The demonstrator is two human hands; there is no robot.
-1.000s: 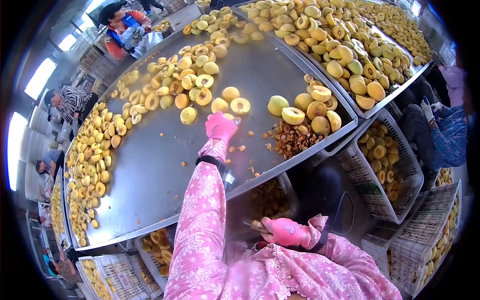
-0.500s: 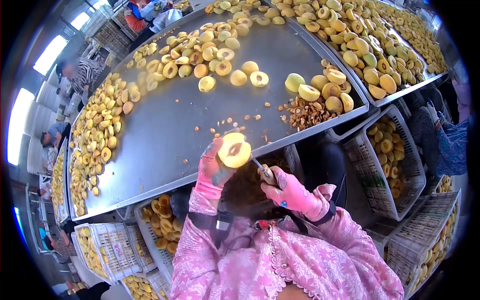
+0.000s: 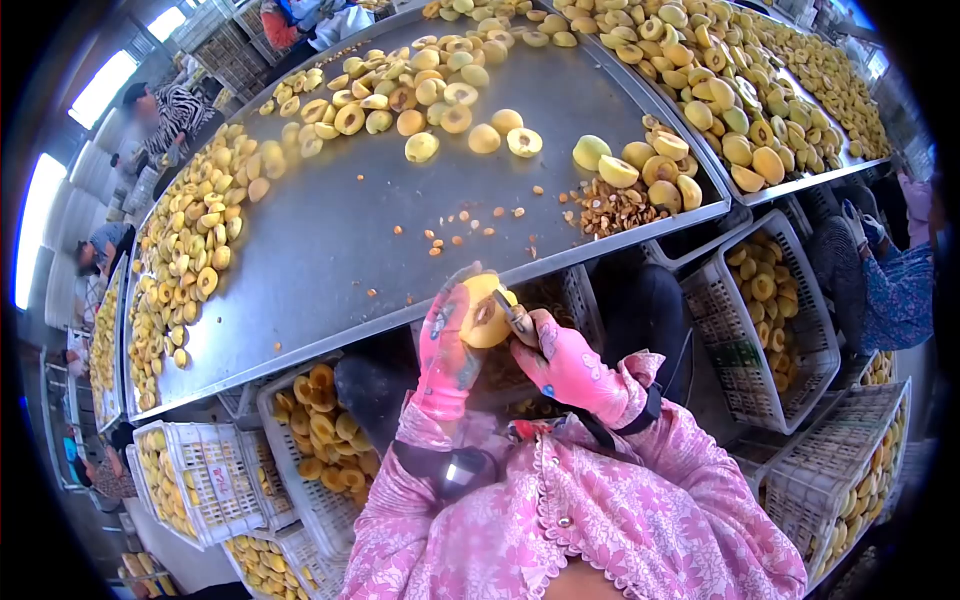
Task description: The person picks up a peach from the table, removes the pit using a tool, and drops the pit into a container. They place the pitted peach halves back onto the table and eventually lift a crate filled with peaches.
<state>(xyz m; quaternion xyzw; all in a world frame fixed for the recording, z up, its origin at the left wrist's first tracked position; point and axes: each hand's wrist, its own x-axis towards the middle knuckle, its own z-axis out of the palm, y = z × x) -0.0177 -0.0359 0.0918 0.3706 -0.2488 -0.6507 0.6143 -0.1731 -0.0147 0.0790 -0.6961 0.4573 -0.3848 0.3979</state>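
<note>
The left hand (image 3: 445,350), in a pink glove, is closed around a yellow peach half (image 3: 484,308), cut face up. The fruit sits at 1 o'clock from that hand and at 10 o'clock from the right hand (image 3: 572,368), which grips a small knife (image 3: 517,318) with its tip against the fruit's hollow. Both hover below the near edge of the steel table (image 3: 340,240). A heap of pits (image 3: 608,208) lies at 1 o'clock, well apart.
</note>
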